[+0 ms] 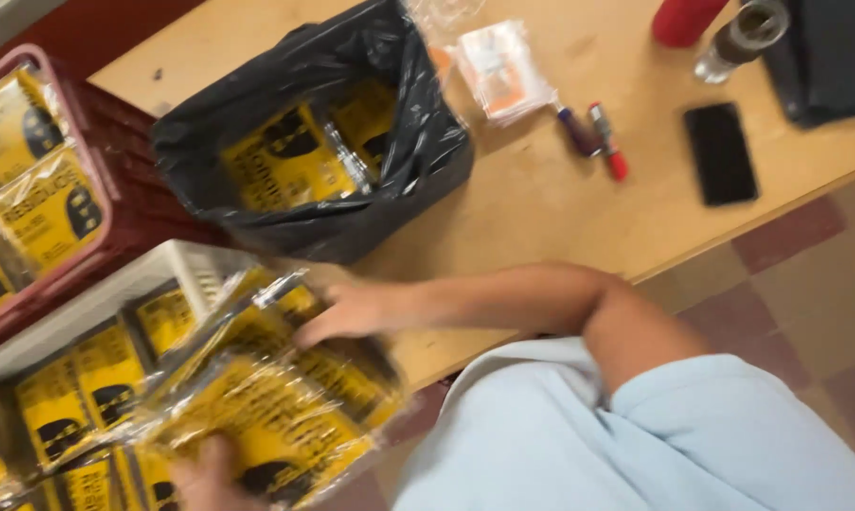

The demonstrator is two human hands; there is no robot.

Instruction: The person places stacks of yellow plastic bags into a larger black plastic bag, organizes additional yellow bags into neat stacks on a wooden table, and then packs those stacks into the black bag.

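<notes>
Both my hands hold a bundle of yellow packets (276,397) with black print, wrapped in clear plastic. My right hand (344,312) rests on the bundle's upper edge, its forearm reaching in from the right. My left hand (205,473) grips the lower edge at the bottom of the view and is partly cut off. The bundle hangs above the right end of a white basket (177,260) that holds several similar yellow packets (58,397). The picture is blurred by motion.
A red basket (115,142) at left also holds yellow packets. On the wooden table (541,199) stand a black plastic bag (390,104) with more packets, a white and orange pouch (498,71), two markers (593,132), a black phone (721,153), a red bottle (683,19) and a dark bag (830,52).
</notes>
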